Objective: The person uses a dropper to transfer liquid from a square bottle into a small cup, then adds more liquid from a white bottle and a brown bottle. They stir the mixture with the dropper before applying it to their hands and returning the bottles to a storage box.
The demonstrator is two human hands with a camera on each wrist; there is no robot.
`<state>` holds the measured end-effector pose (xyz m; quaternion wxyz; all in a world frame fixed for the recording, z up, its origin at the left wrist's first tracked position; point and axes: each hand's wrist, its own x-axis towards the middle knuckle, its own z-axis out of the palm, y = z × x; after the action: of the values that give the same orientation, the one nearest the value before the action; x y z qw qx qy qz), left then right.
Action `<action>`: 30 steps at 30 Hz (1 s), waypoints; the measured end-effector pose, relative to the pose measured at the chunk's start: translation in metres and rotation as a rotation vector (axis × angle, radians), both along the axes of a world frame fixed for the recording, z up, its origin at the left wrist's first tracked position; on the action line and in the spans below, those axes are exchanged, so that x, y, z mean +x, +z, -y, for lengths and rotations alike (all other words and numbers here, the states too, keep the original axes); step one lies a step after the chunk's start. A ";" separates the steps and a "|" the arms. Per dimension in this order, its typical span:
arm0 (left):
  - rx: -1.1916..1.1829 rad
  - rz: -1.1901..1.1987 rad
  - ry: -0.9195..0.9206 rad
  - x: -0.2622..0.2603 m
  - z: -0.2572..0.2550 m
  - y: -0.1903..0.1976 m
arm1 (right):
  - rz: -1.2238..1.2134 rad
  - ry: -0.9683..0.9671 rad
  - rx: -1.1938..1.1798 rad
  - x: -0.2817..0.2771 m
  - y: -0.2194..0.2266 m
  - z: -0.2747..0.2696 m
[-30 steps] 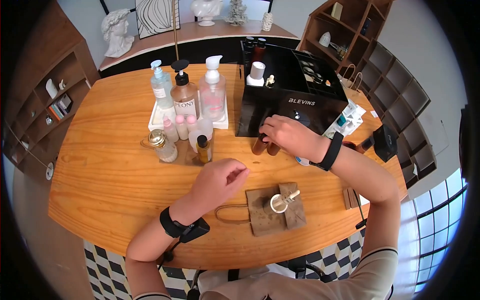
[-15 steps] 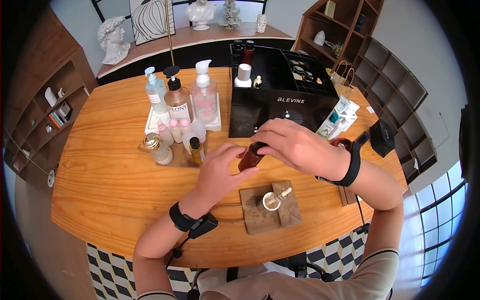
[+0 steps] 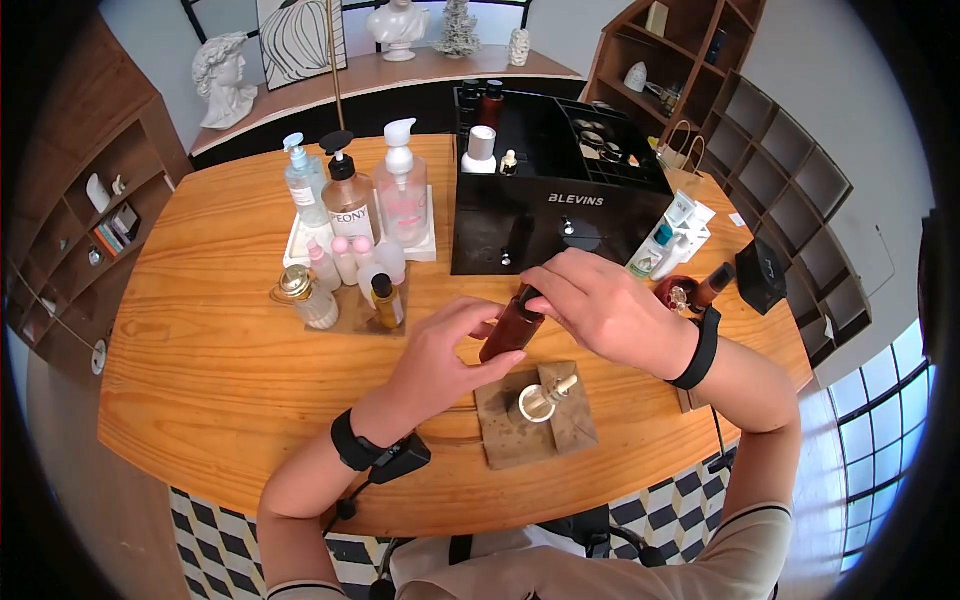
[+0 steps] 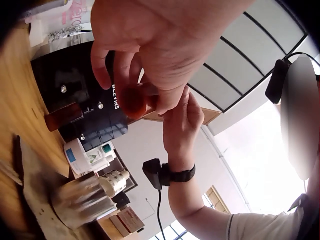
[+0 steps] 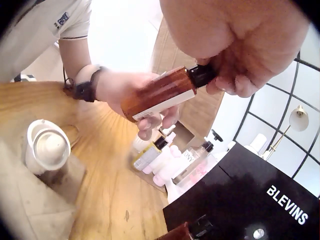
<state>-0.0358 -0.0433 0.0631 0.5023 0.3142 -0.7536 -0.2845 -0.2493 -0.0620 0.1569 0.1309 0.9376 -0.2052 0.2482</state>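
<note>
An amber-brown bottle with a black cap is held tilted above the table, between both hands. My left hand has its thumb and fingers around the lower body, while my right hand pinches the black cap from above. A pale label runs along the bottle's side in the right wrist view. The round base of the bottle faces the left wrist camera. A second amber bottle stands by the black box; my right hand hides it in the head view.
A black BLEVINS box with drawers stands behind the hands. Nearest me, a white-rimmed container with a dropper sits on flat brown paper. Pump bottles occupy a white tray at left, several small bottles before them. White tubes stand at right.
My right hand has lifted one brown bottle from beside the box and brought it to my left hand, which now grips its body. Since half a second ago, both hands shifted slightly rightward.
</note>
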 end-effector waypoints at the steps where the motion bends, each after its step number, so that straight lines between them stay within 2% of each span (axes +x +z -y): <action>1: 0.053 -0.014 -0.025 -0.001 0.000 -0.001 | -0.029 0.001 -0.057 0.000 -0.002 0.002; 4: 0.126 0.058 -0.075 0.001 0.001 -0.004 | -0.029 -0.026 -0.008 -0.003 -0.008 0.005; 8: 0.138 0.036 -0.078 0.001 0.003 -0.005 | 0.014 -0.050 -0.001 -0.003 -0.012 0.006; 10: 0.101 0.094 -0.075 0.004 0.003 -0.004 | 0.117 -0.117 0.290 -0.010 -0.012 0.011; 14: 0.221 -0.025 -0.134 0.002 0.002 -0.005 | 0.211 -0.087 0.471 -0.017 -0.008 0.022; 16: 0.253 -0.014 -0.116 0.002 -0.001 0.000 | 0.652 -0.213 1.068 -0.025 -0.005 0.031; 18: 0.257 -0.080 -0.099 0.001 0.002 -0.006 | 0.902 -0.157 1.290 -0.034 0.001 0.033; 20: 0.266 -0.147 -0.084 -0.001 0.004 -0.013 | 0.972 -0.139 1.436 -0.037 -0.001 0.027; 22: 0.246 -0.236 0.007 -0.002 0.007 -0.017 | 0.847 -0.206 1.361 -0.027 -0.013 0.007; 24: 0.221 -0.201 0.026 -0.003 0.005 -0.014 | 0.819 -0.166 1.440 -0.015 -0.028 -0.012; 26: 0.197 -0.161 0.046 -0.004 0.003 -0.013 | 0.759 -0.102 1.379 -0.001 -0.040 -0.022; 28: 0.041 -0.064 0.094 -0.005 0.002 -0.015 | 0.821 -0.093 1.354 0.008 -0.052 -0.021; 30: 0.057 -0.043 0.106 -0.005 -0.002 -0.014 | 0.879 -0.077 1.323 0.013 -0.059 -0.018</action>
<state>-0.0412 -0.0417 0.0495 0.5238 0.3617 -0.7165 -0.2854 -0.2360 -0.0438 0.0976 -0.5376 0.6293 -0.3753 0.4173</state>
